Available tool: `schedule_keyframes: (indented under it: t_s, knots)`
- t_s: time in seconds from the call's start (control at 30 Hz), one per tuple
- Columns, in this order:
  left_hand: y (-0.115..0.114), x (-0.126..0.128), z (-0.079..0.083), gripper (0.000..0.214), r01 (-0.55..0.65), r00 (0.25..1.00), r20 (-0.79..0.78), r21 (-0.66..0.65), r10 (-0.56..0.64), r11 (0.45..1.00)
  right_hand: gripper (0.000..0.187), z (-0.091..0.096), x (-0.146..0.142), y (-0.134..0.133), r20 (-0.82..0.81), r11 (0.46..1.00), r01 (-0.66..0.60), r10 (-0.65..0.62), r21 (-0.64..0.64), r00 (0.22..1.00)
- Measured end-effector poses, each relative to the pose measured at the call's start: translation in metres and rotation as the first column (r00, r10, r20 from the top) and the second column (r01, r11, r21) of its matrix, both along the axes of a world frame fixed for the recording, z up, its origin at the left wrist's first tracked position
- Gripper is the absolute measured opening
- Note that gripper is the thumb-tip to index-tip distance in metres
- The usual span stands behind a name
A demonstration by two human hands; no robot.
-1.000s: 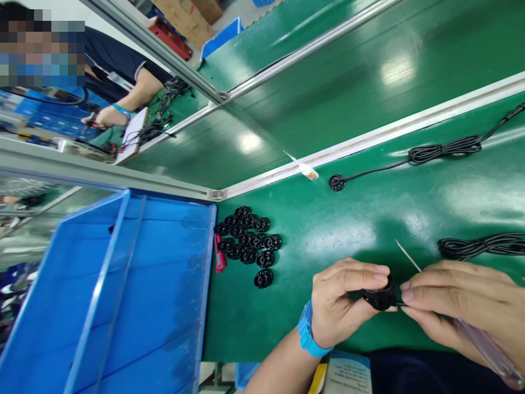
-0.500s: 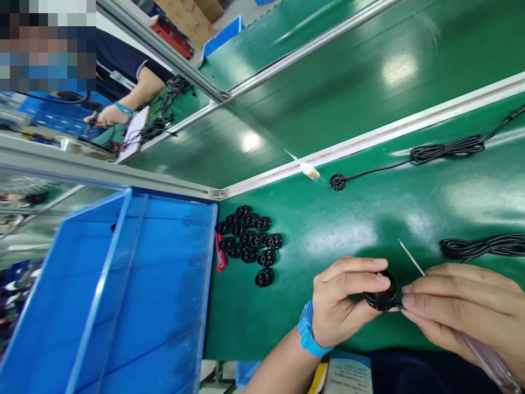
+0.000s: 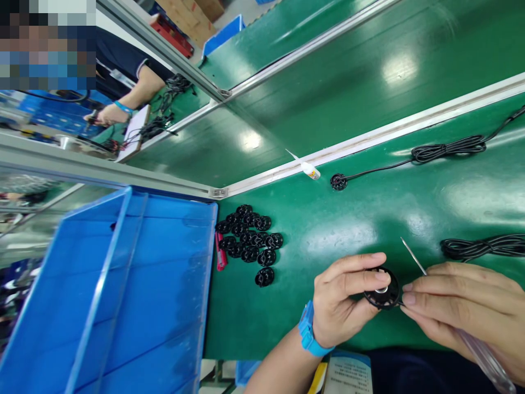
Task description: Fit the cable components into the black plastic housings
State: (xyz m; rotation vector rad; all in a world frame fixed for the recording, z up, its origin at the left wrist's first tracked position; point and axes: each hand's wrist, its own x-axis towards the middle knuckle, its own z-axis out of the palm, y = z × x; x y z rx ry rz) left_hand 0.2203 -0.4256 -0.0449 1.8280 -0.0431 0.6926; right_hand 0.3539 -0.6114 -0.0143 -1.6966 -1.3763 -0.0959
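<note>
My left hand (image 3: 342,306), with a blue wristband, pinches a small round black part (image 3: 383,293) with a pale centre, held just above the green table. My right hand (image 3: 459,306) is closed round a thin clear tool with a metal needle tip (image 3: 412,256), and its fingertips touch the black part's right side. A pile of several like black round parts (image 3: 249,238) lies to the left. A black coiled cable (image 3: 479,246) lies just beyond my right hand.
A big blue bin (image 3: 123,290) stands at the left, a red pen-like item (image 3: 219,254) beside it. A small glue bottle (image 3: 307,169) and a cabled black part (image 3: 338,181) lie by the white rail (image 3: 369,139). Another person's arm (image 3: 123,104) works far left.
My left hand has turned the black part so its face with the pale centre shows. Both hands stay in the same place.
</note>
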Motion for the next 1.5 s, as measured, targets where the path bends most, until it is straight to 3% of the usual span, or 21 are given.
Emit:
schedule_keyframes:
  t_s: [0.3, 0.53, 0.87, 1.5]
  knots:
    - [-0.001, -0.001, 0.000, 0.042, 0.006, 1.000, -0.003, -0.013, -0.007, 1.000, 0.008, 0.001, 0.001, 0.002, 0.022, 1.000, -0.016, 0.016, -0.002, 1.000]
    - [0.000, 0.001, 0.003, 0.023, -0.010, 0.999, -0.031, 0.022, 0.010, 1.000, 0.010, 0.000, -0.001, 0.002, -0.023, 1.000, 0.002, -0.002, 0.018, 1.000]
    - [-0.001, 0.008, 0.007, 0.033, 0.004, 1.000, -0.026, 0.038, -0.003, 0.999, 0.011, -0.001, -0.004, 0.005, -0.039, 1.000, -0.009, 0.010, 0.018, 0.999]
    - [-0.006, 0.006, 0.010, 0.024, -0.005, 0.996, -0.082, 0.128, 0.016, 0.992, 0.011, -0.014, -0.012, 0.000, -0.070, 1.000, -0.004, 0.005, 0.011, 0.998]
